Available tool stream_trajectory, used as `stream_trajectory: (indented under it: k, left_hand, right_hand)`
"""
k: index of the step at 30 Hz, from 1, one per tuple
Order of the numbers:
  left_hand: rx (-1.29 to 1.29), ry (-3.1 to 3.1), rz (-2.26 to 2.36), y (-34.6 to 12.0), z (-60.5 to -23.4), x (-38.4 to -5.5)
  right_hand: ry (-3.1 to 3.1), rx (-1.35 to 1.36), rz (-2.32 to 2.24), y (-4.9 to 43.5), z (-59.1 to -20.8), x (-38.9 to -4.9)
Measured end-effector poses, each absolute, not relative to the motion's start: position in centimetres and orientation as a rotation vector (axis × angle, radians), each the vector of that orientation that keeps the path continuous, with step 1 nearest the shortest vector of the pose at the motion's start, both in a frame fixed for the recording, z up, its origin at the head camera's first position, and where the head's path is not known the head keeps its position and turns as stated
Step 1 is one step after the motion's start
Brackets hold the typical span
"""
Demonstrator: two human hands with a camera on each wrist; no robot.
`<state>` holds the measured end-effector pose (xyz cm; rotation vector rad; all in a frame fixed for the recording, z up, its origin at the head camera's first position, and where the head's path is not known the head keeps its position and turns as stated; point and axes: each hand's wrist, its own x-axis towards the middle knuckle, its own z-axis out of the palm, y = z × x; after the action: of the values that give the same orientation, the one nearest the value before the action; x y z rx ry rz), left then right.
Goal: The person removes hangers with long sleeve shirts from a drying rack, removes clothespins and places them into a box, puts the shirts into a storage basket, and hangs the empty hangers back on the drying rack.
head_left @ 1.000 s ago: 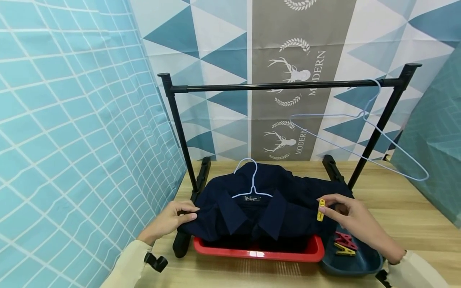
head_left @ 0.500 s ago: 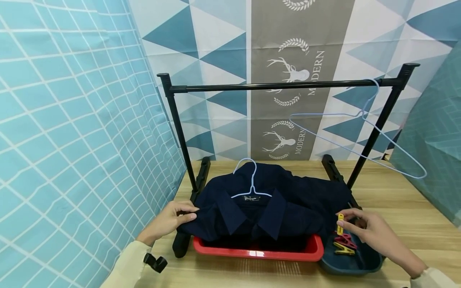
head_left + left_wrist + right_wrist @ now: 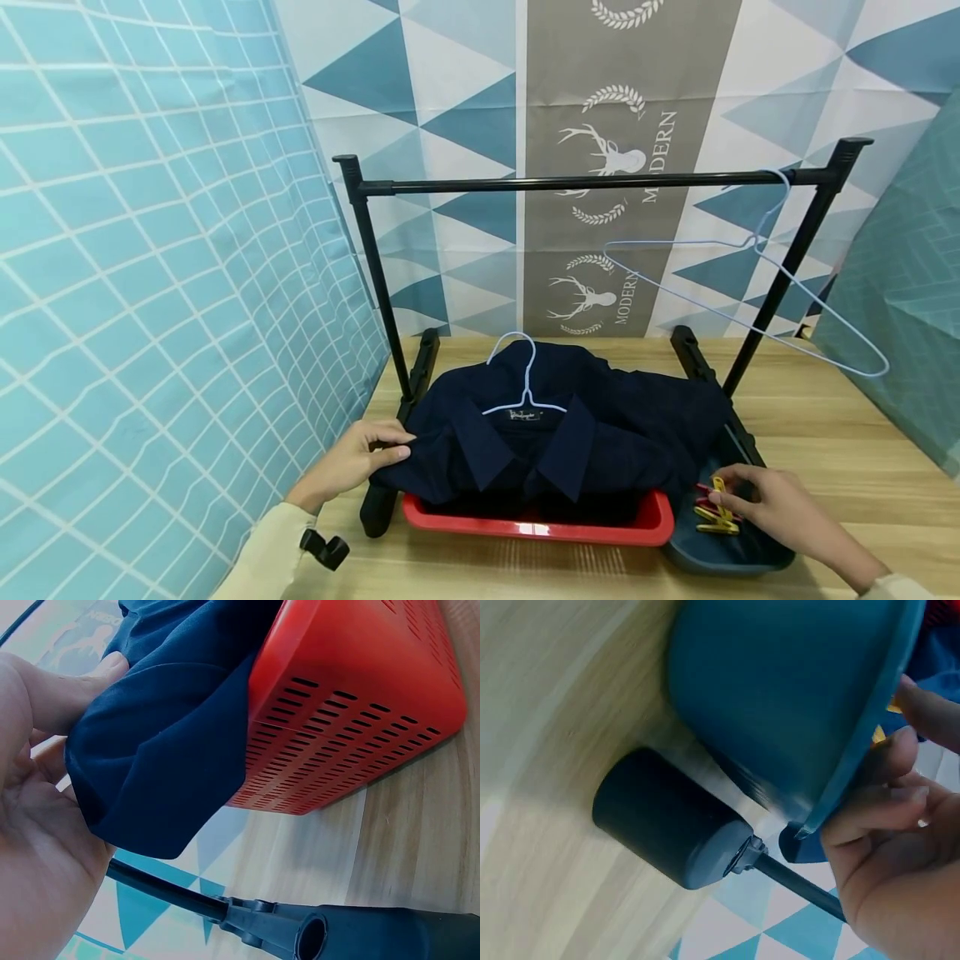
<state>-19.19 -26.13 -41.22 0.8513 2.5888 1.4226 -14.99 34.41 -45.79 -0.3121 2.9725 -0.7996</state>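
A navy collared shirt lies over a red basket, a light blue wire hanger inside its neck. My left hand pinches the shirt's shoulder at the left; in the left wrist view the thumb presses the draped cloth from above. Low over a dark blue basin, my right hand pinches a yellow clothespin between thumb and fingers. Beneath it in the basin lie another yellow clothespin and red ones, partly covered. The basin's wall hides most of the clothespins in the right wrist view.
A black rack stands behind and around the basket, its feet on the wooden table. From the bar's right end hangs a second wire hanger. A tiled-pattern blue sheet borders the left side.
My right hand has moved right and down from the shirt's right shoulder to the basin, carrying the yellow clothespin. My left hand keeps its hold on the shirt.
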Motion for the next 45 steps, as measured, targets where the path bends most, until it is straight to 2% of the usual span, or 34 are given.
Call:
stream_trajectory:
  k: [12,20,27,32,38,45]
  left_hand:
    - [0.87,2.604,1.419,-26.1,-41.3,-19.2]
    - [0.882,2.604,1.418,-26.1,-41.3,-19.2]
    - [0.871,2.606,1.413,-26.0,-41.3,-19.1]
    - [0.874,2.623,1.404,-26.1,-41.4,-19.2]
    - [0.893,2.611,1.41,-26.0,-41.3,-19.1]
    - [0.939,2.616,1.406,-26.2,-41.3,-19.0]
  right_hand:
    - [2.999,-0.265,-0.453,33.4,-46.3,-15.0]
    - [2.972,-0.253,-0.421,33.3,-46.5,-14.8]
    - [3.079,-0.355,-0.659,32.6,-43.9,-14.6]
    - [3.103,-0.533,-0.937,30.3,-41.9,-14.1]
    - [3.143,-0.711,-1.002,28.3,-42.0,-14.2]
    - [3.118,-0.705,-1.021,27.7,-42.2,-14.8]
